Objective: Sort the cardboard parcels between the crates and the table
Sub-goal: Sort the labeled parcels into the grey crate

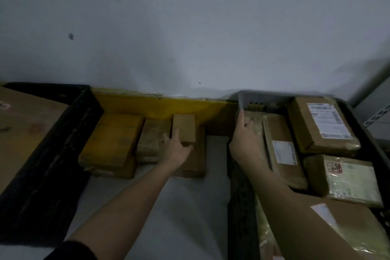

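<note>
Against the wall, the black crate point(242, 207) on the right holds most cardboard parcels, where the right hand point(245, 143) has its fingers point(241, 119) hooked over a tall parcel point(254, 131) at the crate's left wall. On the bench point(158, 207), the left hand point(176, 150) grips the small parcel point(184, 130) standing on a flat box point(195, 160). Seat it squarely before letting go, I judge, or it could topple.

Two bare forearms, no gloves, no watch or rings seen. Left arm point(118, 202) has a dark, prob. black sleeve point(69, 252) pushed up near elbow. Right arm point(295, 207) shows no sleeve.
</note>
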Demonstrator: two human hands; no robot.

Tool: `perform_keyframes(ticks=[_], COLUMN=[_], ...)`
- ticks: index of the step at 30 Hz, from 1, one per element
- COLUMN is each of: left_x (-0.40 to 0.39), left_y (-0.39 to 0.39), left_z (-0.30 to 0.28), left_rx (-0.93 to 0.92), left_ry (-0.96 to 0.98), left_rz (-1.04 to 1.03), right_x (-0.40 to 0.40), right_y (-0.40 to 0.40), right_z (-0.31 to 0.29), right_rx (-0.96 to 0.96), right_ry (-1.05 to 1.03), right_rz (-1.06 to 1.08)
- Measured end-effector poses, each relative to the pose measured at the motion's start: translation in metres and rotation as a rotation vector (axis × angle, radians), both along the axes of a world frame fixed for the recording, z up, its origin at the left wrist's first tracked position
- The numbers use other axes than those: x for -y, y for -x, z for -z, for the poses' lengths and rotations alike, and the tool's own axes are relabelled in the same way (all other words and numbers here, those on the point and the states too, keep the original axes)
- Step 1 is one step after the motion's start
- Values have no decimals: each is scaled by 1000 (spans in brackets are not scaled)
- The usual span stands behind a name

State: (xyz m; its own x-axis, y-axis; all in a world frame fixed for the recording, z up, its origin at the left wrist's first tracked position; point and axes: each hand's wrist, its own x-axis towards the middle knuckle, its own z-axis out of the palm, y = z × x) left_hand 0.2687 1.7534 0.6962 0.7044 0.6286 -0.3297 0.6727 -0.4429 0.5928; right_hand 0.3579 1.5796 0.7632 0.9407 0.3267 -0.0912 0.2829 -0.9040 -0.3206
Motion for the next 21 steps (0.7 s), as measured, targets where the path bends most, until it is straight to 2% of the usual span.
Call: perform_keyframes(ticks=[4,7,14,17,18,19,21], left_x=[-8,-9,-14,-14,-12,-11,-8], left_y=[-43,-63,-70,-68,-66,-64,-54], left_z=[19,31,44,38,32,25,4], left_rx=[28,-36,-64,-32,31,131,418], left_ry=[57,34,-38,12,109,286,861], left_rz=[-74,-72,-64,-66,-69,-91,-198], right_x=[0,-1,-4,-4,-4,-3,-3], right_y=[1,-2,-3,-1,0,1,2], right_z=[5,8,19,16,15,12,8], right_rx=[65,49,99,102,96,84,55], right_ry=[32,61,71,85,80,65,35], right_rz=[-10,9,30,26,22,21,13])
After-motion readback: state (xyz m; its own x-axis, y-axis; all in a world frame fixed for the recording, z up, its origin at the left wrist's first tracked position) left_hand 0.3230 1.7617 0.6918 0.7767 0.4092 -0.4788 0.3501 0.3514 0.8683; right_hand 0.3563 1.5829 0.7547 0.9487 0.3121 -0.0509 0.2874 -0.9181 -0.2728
